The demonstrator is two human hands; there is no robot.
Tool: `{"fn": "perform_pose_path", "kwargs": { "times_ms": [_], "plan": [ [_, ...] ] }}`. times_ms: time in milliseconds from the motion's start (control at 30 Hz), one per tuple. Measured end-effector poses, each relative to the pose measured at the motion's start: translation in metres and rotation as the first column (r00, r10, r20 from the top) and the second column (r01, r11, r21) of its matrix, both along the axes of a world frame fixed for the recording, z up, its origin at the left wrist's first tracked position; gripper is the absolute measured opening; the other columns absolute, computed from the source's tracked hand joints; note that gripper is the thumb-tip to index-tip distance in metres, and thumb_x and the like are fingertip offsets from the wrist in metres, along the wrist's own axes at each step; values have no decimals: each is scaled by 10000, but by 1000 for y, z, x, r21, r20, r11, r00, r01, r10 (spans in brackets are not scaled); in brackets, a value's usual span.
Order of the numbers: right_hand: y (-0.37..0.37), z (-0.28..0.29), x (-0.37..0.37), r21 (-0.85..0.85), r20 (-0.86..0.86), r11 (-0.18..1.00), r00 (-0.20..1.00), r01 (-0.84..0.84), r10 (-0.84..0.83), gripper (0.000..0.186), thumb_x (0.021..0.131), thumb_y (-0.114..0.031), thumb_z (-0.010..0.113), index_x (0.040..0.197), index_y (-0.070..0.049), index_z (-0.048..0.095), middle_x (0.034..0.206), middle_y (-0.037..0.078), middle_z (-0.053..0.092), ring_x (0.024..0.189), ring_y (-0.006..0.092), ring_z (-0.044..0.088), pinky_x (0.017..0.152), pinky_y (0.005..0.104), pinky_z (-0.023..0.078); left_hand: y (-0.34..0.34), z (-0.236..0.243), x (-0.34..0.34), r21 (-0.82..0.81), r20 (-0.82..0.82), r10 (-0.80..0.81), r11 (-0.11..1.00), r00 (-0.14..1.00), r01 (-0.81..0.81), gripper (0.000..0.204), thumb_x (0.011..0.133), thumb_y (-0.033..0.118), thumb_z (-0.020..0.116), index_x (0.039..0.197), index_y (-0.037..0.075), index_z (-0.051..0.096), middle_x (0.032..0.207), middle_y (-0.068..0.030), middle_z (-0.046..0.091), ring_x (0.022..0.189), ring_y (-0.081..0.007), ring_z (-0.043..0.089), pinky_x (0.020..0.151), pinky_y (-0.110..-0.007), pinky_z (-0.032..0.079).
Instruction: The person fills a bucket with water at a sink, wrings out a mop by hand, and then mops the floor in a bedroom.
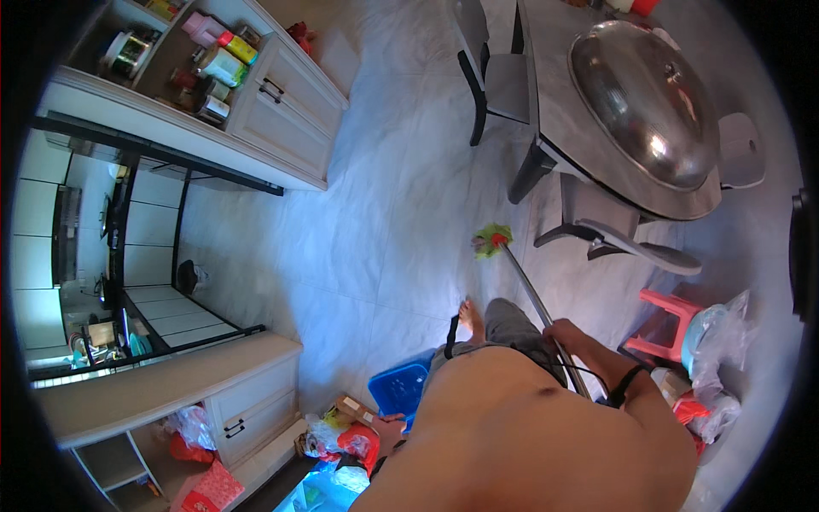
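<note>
My right hand is closed around the metal pole of a mop, which slants away from my right side. At its far end, the green, fringed head with a red socket rests on the floor ahead of my bare foot. A blue plastic tub is at my left side, partly hidden by my body. My left hand is at its near left edge, with the fingers curled against it; part of this hand is hard to make out.
A dining table carries a large metal dome cover, with chairs around it. A pink stool and plastic bags stand at right. White cabinets line the left; bags and boxes lie near my left hand.
</note>
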State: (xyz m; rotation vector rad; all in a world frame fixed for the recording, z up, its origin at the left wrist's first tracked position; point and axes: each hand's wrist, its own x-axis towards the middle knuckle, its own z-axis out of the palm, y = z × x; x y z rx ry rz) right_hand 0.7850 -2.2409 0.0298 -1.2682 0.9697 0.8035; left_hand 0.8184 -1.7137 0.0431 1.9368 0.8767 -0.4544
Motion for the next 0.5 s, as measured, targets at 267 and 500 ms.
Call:
{"fn": "perform_pose_path", "kwargs": {
  "times_ms": [267, 500],
  "plan": [
    [-66, -25, 182, -156, -29, 986, 998, -65, 61, 161, 681, -85, 678, 708, 46, 589, 579, 135, 568, 442, 235, 547, 375, 391, 433, -25, -75, 201, -657, -163, 750, 402, 641, -638, 359, 858, 319, 405, 536, 189, 316, 466, 35, 321, 418, -145, 299, 498, -360, 306],
    [-116, -37, 337, -90, -47, 995, 998, -37, 33, 158, 717, -132, 643, 676, 14, 597, 546, 120, 567, 460, 249, 564, 400, 397, 440, -57, -56, 369, -545, -93, 713, 548, 695, -635, 373, 887, 342, 424, 596, 154, 288, 527, 6, 351, 485, -174, 344, 517, -373, 328]
  ]
}}
